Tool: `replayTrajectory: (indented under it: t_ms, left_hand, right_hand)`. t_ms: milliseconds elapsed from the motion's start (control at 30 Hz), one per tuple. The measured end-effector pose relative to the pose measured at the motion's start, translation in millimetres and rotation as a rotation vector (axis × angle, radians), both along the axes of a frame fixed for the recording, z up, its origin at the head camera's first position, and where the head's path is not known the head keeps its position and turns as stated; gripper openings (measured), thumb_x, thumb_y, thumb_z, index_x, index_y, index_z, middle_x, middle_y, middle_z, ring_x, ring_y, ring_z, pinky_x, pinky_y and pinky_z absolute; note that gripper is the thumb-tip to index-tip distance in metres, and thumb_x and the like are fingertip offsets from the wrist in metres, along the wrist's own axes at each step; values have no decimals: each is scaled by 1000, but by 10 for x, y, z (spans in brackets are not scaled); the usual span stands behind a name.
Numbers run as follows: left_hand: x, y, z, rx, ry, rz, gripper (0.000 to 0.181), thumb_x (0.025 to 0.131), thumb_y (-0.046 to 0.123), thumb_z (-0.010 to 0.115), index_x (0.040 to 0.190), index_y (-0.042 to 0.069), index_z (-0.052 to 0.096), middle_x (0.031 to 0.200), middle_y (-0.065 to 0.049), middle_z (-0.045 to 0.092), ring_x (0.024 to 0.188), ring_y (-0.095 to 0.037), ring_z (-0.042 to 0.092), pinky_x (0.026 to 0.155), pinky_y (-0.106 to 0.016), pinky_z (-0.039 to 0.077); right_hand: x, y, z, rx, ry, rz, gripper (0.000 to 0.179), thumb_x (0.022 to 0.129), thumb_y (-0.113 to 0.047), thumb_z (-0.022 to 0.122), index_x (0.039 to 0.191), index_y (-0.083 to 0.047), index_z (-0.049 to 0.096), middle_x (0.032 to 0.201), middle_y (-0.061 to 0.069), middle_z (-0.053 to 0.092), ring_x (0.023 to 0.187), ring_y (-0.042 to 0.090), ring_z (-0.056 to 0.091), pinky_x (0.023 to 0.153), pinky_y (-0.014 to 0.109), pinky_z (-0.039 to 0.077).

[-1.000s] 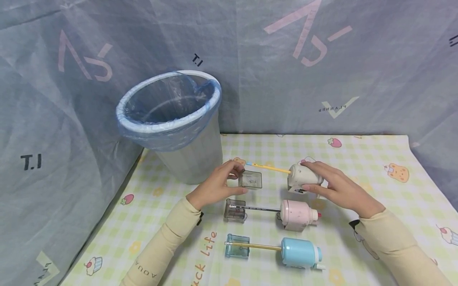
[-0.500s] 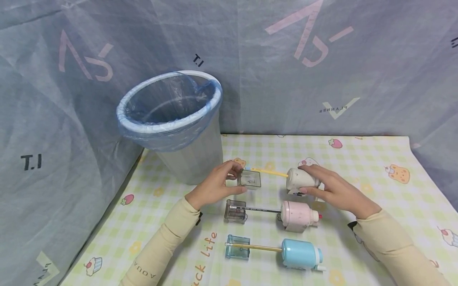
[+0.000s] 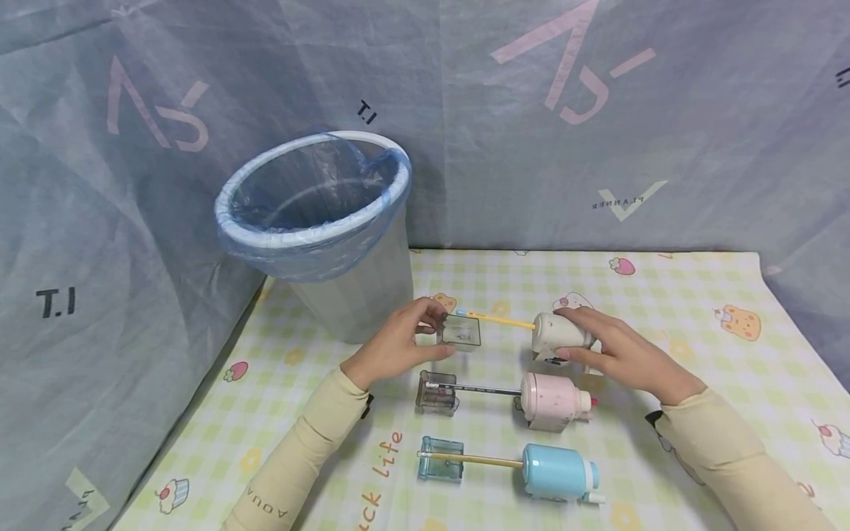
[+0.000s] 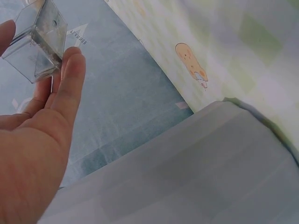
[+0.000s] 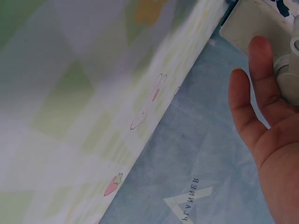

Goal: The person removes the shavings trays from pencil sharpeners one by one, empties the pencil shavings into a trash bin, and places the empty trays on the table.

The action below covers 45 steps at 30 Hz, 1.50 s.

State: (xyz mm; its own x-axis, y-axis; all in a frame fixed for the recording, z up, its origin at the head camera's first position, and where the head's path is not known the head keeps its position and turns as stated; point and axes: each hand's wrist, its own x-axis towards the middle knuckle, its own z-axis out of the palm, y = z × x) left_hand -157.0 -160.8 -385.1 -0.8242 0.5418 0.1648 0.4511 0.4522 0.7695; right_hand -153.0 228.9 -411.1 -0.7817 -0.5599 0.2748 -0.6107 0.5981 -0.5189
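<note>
My left hand (image 3: 401, 341) pinches a small clear shavings box (image 3: 461, 330) between thumb and fingers, its open side facing up in the head view. In the left wrist view the see-through box (image 4: 39, 44) sits at the fingertips. My right hand (image 3: 620, 350) grips a cream pencil sharpener (image 3: 554, 332) from its right side. A yellow pencil (image 3: 501, 320) sticks out of that sharpener's left end, its blue tip beside the box. Only part of the cream sharpener (image 5: 261, 28) shows in the right wrist view, by the fingers.
In front lie a pink sharpener (image 3: 550, 394) with a black pencil (image 3: 485, 388) and a blue sharpener (image 3: 556, 470) with a tan pencil (image 3: 491, 459). Their pencil ends lie over a grey box (image 3: 437, 393) and a teal box (image 3: 441, 466). A lined bin (image 3: 358, 287) stands back left.
The cream sharpener and its pencil have come down slightly toward me in the right hand. The left hand has shifted the clear box a little to the left.
</note>
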Motion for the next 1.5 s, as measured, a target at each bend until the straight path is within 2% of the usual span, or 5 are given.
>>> replayTrajectory:
  t_ms: [300, 533, 867, 1267, 1500]
  left_hand:
    - [13, -13, 2, 6, 4, 15, 46, 98, 20, 82, 133, 2, 58, 122, -10, 64, 113, -25, 66, 105, -43, 55]
    - [18, -15, 11, 15, -10, 32, 46, 97, 21, 82, 133, 3, 59, 123, -9, 64, 112, -23, 66, 105, -43, 55]
    - [38, -11, 71, 62, -19, 31, 44, 97, 18, 82, 131, 2, 59, 125, -13, 65, 113, -25, 66, 105, -46, 55]
    - [41, -19, 47, 66, 1, 46, 45, 96, 17, 83, 130, 1, 59, 123, -9, 65, 111, -21, 66, 104, -41, 56]
    - [45, -35, 46, 65, -6, 59, 44, 95, 16, 84, 129, 0, 60, 119, -7, 67, 109, -20, 67, 103, -41, 56]
  right_hand:
    - [-31, -20, -14, 20, -96, -14, 64, 103, -30, 75, 153, 1, 51, 155, 24, 54, 147, 50, 44, 114, 68, 38]
    - [-34, -37, -41, 33, -69, 11, 60, 103, -28, 75, 151, 1, 53, 144, 17, 63, 128, 36, 62, 99, 58, 52]
    - [-27, -82, -80, 49, -42, 22, 56, 101, -30, 78, 146, -3, 58, 137, 10, 66, 121, 25, 64, 96, 53, 54]
    - [-21, -122, -77, 124, 14, 24, 61, 101, -35, 77, 148, 0, 57, 143, 16, 64, 111, 24, 70, 87, 47, 60]
    - [-32, -141, -88, 135, -2, 28, 61, 102, -35, 76, 148, 0, 57, 143, 16, 65, 128, 36, 65, 99, 57, 55]
